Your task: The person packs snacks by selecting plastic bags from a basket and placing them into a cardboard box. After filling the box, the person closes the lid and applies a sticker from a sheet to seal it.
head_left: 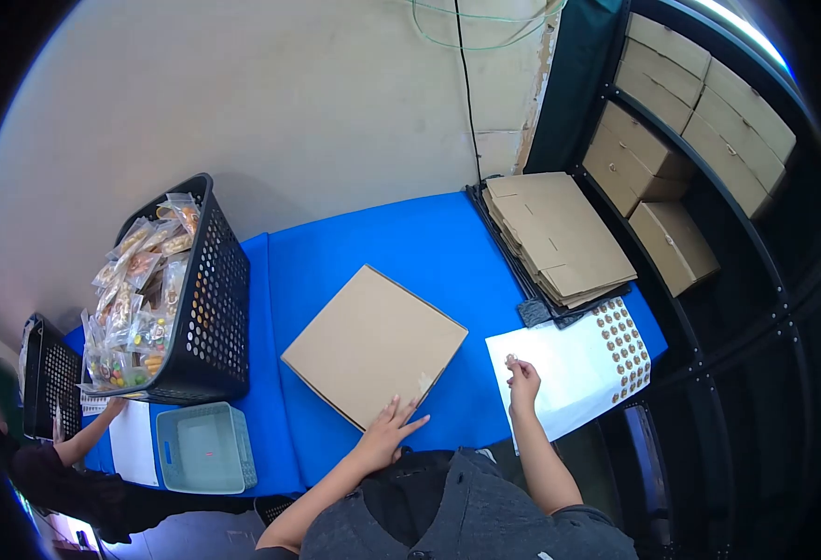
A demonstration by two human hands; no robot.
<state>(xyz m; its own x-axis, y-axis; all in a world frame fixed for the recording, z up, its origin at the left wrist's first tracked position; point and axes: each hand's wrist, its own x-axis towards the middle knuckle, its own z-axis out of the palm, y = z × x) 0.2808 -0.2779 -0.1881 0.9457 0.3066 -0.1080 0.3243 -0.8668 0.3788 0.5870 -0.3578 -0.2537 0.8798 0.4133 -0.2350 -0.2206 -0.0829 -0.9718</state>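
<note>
A closed brown cardboard box (373,341) lies turned at an angle on the blue cloth. My left hand (387,436) rests on its near corner with the fingers spread, beside a small shiny patch that looks like clear tape (423,383). Over the white sticker sheet (560,373), my right hand (523,385) pinches a small round brown sticker (510,359) between thumb and fingertips. Rows of matching round stickers (627,350) cover the right part of that sheet, while its left part is bare.
Flattened cardboard boxes (560,233) are stacked at the back right. A black basket (219,308) full of snack packets stands left, behind a grey-green tray (205,453). Shelves on the right hold closed boxes (676,247). Another person's hand (112,408) reaches in at far left.
</note>
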